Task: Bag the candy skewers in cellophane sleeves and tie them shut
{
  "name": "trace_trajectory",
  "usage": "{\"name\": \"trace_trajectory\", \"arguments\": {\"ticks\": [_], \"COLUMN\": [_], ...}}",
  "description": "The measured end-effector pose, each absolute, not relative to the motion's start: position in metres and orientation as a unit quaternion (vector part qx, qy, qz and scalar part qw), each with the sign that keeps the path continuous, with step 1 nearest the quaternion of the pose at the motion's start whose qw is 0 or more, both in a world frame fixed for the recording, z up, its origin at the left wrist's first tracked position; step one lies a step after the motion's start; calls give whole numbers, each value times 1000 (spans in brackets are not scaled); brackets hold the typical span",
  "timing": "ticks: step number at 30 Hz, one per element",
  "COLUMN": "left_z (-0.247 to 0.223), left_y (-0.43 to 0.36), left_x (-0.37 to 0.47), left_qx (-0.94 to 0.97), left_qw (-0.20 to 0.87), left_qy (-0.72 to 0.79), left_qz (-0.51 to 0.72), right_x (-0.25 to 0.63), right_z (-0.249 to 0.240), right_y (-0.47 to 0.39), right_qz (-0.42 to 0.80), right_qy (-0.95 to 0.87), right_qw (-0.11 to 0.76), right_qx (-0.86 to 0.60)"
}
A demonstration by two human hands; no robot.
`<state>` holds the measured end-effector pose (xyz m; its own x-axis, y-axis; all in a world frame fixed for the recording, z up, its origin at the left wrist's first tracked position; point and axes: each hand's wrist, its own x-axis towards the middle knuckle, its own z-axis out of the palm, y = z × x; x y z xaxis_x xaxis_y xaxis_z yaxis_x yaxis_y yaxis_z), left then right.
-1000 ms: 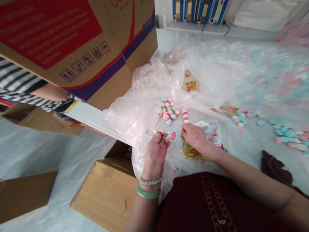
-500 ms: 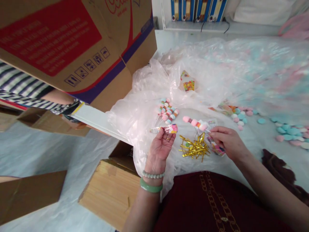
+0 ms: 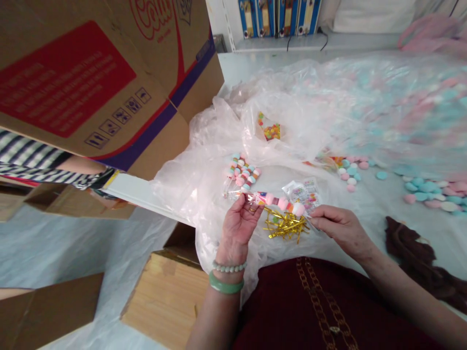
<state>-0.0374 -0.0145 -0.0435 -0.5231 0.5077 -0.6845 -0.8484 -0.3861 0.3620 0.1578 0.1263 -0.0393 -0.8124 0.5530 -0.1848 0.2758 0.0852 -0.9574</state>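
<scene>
My left hand [image 3: 239,223] pinches a narrow clear plastic bag [image 3: 260,197] with a colourful print, lying across its fingertips. In my right hand [image 3: 339,226], a thin stick carries a marshmallow skewer [image 3: 283,203] of pink, white, brown and orange pieces. The skewer points left, its front end at the bag's right-hand end; I cannot tell how far inside it sits. Just below lies a pile of gold twist ties [image 3: 286,226]. Several flat printed bags [image 3: 310,190] rest behind the skewer. Beyond my left hand is a group of marshmallow skewers [image 3: 243,171].
A large cardboard carton [image 3: 153,121] stands at the left, a person's striped sleeve [image 3: 32,155] behind it. Crumpled clear plastic [image 3: 215,141] covers the table. Loose marshmallows [image 3: 434,190] lie at the right near a dark brown cloth [image 3: 408,243]. A lower box [image 3: 164,296] stands beside the table.
The skewer in my right hand has moved left and down, from apart to meeting the bag's end. My left hand keeps hold of the bag. The view has shifted slightly.
</scene>
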Motion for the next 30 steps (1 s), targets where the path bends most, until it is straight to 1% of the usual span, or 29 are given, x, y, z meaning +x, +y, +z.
{"name": "trace_trajectory", "arguments": {"ticks": [4,8,12,14,21,27,30], "left_z": [-49,-53,-55,-56,-59,-64,-66], "left_y": [-15,-16,-18,-19,-22,-21,-21], "left_x": [-37,-36,-37,-37,-36,-36,-34], "left_qx": [-185,-127,-169,-186,-180,-167,-119], "left_qw": [426,440,408,411,468,417,420], "left_qy": [383,418,423,431,440,448,451], "left_qz": [798,785,791,781,745,773,778], "right_x": [157,155,154,153,148,149,148], "right_z": [-42,-50,-59,-62,-63,-62,-67], "right_y": [127,124,119,118,117,118,117], "right_qz": [577,570,576,578,581,572,571], "right_qy": [-765,-761,-740,-733,-750,-757,-762], "right_qw": [138,158,174,178,151,138,140], "right_qx": [-252,-267,-301,-310,-278,-283,-270]}}
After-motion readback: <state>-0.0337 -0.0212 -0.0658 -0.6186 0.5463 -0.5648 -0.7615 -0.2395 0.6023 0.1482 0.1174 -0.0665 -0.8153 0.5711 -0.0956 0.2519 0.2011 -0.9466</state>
